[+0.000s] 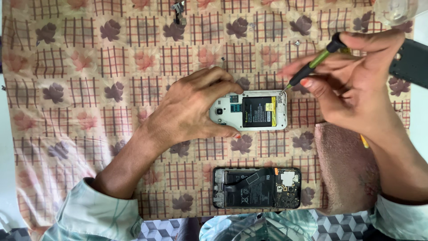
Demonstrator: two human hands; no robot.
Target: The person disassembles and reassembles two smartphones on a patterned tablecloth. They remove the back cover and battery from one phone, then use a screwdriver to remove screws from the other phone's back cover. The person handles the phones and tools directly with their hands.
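A white rectangular phone with its back cover off (249, 111) is held on the patterned cloth (89, 80) by the left hand (187, 111), fingers curled around its end. A thin green-handled screwdriver (312, 67) is pinched by the right hand (356, 85), its tip set at the phone's upper corner.

A patterned cloth (89, 89) with checks and leaves covers the bench. Toward its near edge lies an opened black phone (256, 188), its insides bare. Just right of that phone sits a folded pink towel (343, 169). Far beyond it, a small metal part (179, 11) rests near the cloth's top edge.
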